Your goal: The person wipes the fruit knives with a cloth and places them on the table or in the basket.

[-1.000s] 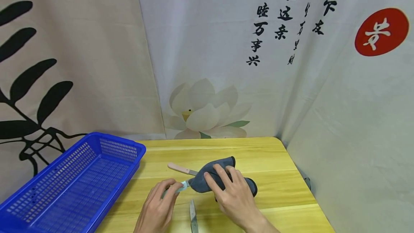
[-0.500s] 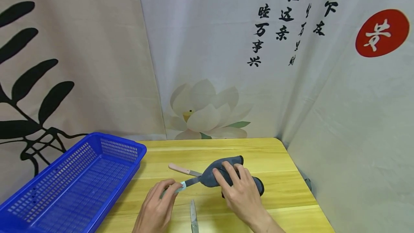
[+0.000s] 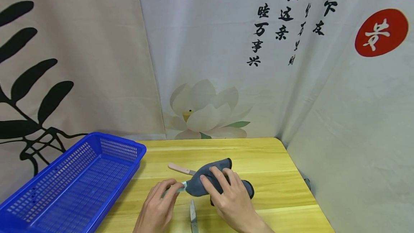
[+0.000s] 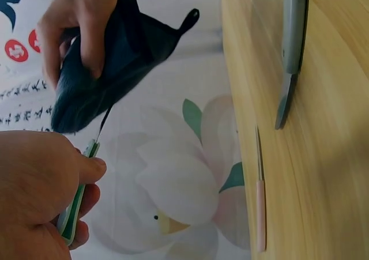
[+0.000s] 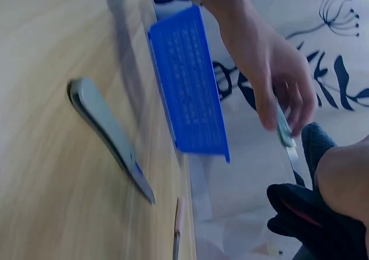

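My left hand (image 3: 156,204) grips the pale green handle of a knife (image 4: 74,214), its blade pointing toward the right hand. A dark blue-grey cloth (image 3: 202,182) with black edging is folded over that blade, and most of the blade is hidden in it. From above, my right hand (image 3: 231,199) grips the cloth, fingers spread across its folds. In the left wrist view a small loop hangs from a corner of the cloth. Another knife (image 5: 109,127), with a grey-green handle, lies on the table nearer to me. Beyond the cloth lies a pink-handled knife (image 3: 179,168), its tip hidden behind it.
A blue perforated plastic basket (image 3: 118,193) stands at the left of the wooden table (image 3: 275,164). Behind the table hangs a pale curtain (image 3: 207,46) printed with a flower and dark writing.
My right hand first slid the cloth to the right, baring part of the blade, then brought it back left up to the handle. The left hand stays nearly still.
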Tool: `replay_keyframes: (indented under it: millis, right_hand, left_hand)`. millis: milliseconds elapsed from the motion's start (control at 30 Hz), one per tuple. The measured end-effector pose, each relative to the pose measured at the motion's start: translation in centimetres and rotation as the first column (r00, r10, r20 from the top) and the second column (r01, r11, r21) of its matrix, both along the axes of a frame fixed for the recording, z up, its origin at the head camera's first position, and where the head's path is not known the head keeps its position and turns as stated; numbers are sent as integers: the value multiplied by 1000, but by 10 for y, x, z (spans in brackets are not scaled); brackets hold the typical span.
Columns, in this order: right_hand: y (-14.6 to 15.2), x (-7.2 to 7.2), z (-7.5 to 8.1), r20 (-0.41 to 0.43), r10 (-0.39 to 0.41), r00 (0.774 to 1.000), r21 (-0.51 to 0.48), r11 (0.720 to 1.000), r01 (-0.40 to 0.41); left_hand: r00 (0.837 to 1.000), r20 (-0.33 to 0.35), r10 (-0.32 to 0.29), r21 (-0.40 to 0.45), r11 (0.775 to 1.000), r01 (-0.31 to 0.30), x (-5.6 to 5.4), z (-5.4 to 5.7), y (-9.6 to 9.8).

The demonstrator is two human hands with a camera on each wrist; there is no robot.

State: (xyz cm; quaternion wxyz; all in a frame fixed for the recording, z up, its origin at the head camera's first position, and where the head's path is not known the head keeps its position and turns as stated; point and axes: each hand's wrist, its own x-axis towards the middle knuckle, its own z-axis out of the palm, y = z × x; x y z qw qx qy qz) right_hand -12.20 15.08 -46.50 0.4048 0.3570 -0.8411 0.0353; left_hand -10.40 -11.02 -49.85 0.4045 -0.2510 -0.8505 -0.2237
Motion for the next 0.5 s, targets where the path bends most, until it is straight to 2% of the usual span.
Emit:
replay_keyframes:
  millis: [133, 333, 500]
  right_hand:
    - [-12, 3, -1, -26, 35, 999, 8, 999, -35]
    - [-16, 6, -2, 41, -11, 999, 52, 999, 9]
    - [-16, 5, -3, 21, -10, 1000, 50, 999, 8]
  left_hand:
    - [1000, -1, -28, 4, 1000, 28, 0, 0, 3]
    - [1000, 0, -30, 3, 1000, 30, 1, 0, 5]
    - [1000, 1, -25, 0, 1000, 25, 1, -1, 5]
